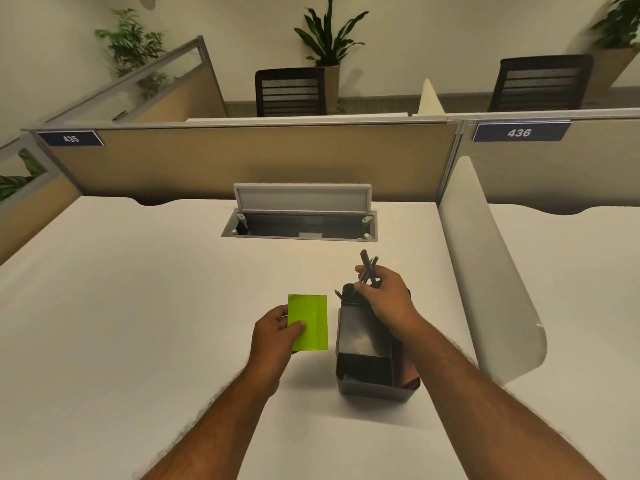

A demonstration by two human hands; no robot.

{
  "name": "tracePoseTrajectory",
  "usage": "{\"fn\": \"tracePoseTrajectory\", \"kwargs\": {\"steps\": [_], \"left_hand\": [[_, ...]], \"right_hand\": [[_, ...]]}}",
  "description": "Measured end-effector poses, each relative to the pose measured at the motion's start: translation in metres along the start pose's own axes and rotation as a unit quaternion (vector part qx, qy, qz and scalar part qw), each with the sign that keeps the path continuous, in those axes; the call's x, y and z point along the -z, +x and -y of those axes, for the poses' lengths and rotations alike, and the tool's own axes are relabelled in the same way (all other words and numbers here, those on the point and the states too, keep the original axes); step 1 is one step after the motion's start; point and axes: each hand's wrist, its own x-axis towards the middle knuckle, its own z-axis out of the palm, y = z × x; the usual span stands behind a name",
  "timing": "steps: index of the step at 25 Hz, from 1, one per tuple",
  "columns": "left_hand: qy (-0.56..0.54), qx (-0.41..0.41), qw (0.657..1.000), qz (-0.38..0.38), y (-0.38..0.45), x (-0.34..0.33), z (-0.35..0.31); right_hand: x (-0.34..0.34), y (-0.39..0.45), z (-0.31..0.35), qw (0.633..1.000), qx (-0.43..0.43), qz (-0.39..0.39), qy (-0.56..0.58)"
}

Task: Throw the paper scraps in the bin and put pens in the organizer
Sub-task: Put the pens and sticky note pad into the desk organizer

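Note:
My left hand (275, 332) holds a bright green piece of paper (310, 322) by its lower left corner, just above the white desk. My right hand (384, 296) grips a small bundle of dark pens (367, 266) over the far end of the black desk organizer (363, 344), their upper ends sticking up past my fingers. The organizer stands right of the paper and has several compartments; another pen tip (337, 293) pokes out at its far left corner. No bin is in view.
An open cable hatch (299, 225) with a raised grey lid sits at the back of the white desk (138, 306). A white curved divider (485, 271) bounds the right side. Beige partitions, two black chairs and potted plants lie beyond.

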Motion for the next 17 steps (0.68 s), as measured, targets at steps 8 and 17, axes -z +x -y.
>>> {"fn": "tracePoseTrajectory", "kwargs": {"steps": [8, 17], "left_hand": [[0.001, -0.006, 1.000, 0.013, -0.007, -0.018, -0.006], [0.001, -0.014, 1.000, 0.020, -0.018, -0.029, -0.006]], "right_hand": [[0.016, -0.002, 0.008, 0.998, -0.004, -0.014, 0.055], [0.049, -0.015, 0.004, 0.976, -0.049, -0.081, 0.196]]}}
